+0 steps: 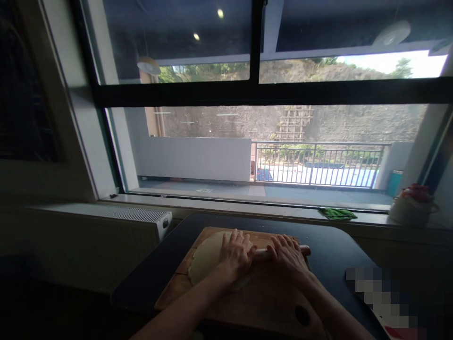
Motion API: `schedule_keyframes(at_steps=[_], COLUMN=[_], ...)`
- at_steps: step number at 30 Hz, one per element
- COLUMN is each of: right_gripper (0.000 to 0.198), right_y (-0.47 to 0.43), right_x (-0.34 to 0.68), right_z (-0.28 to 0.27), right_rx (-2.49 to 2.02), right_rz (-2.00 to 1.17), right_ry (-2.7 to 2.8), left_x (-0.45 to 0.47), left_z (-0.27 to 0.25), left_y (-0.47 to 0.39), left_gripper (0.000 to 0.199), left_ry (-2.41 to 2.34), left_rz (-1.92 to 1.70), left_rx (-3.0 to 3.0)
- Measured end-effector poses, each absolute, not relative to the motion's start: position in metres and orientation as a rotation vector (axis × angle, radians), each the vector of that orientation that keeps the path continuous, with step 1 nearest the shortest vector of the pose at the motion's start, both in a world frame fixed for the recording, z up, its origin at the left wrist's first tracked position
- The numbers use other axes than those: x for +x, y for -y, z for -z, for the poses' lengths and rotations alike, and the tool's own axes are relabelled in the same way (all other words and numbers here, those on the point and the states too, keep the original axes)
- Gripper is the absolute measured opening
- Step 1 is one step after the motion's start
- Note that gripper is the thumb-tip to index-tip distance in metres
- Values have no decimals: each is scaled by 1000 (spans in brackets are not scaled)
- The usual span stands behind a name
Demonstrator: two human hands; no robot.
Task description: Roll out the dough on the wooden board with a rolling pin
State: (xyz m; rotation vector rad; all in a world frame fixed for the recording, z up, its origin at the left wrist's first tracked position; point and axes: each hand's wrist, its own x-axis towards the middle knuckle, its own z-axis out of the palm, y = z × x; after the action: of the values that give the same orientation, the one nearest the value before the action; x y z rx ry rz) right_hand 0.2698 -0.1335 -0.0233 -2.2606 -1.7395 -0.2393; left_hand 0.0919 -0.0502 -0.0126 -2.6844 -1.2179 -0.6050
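A wooden rolling pin (pixel 262 255) lies across a wooden board (pixel 264 302), and both hands are on it. My left hand (pixel 235 250) rests over its left part, fingers pointing forward, thumb toward the middle. My right hand (pixel 287 255) lies over the right part with fingers bent across it, and the pin's reddish-brown end sticks out beyond. Under and left of my left hand spreads a wide, flat, pale sheet of dough (pixel 205 257) with a slightly uneven edge. The pin's left end is hidden by my left hand.
The board is on a dark table (pixel 329 243) with rounded corners, below a wide window. A pixelated flat item (pixel 378 297) lies at the right edge. Along the sill are a green cloth (pixel 338 214) and a pale jug (pixel 412 208). A radiator (pixel 134 215) stands left.
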Motion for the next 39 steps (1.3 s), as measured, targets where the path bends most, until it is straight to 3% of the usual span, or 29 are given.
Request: schedule_keyframes(at_steps=[9, 18, 22, 30, 35, 39], right_gripper=[46, 53, 57, 53, 44, 48], right_y=[63, 145, 172, 108, 61, 61], right_x=[280, 268, 267, 270, 276, 276], right_z=[-9, 34, 49, 2, -13, -12], right_rx=[-2346, -2157, -2101, -2302, -2351, -2363], right_rz=[-4, 311, 413, 38, -43, -46], right_ry=[1758, 1741, 1759, 1793, 1811, 1800], left_x=[118, 85, 69, 96, 112, 112], left_z=[-1, 14, 29, 2, -5, -3], left_y=[-28, 61, 86, 29, -20, -21], left_gripper=[63, 47, 52, 56, 57, 57], left_ry=[1565, 1218, 982, 1267, 1455, 1498], left_rz=[455, 539, 624, 429, 386, 338], left_rx=[-2699, -2821, -2784, -2814, -2770, -2796])
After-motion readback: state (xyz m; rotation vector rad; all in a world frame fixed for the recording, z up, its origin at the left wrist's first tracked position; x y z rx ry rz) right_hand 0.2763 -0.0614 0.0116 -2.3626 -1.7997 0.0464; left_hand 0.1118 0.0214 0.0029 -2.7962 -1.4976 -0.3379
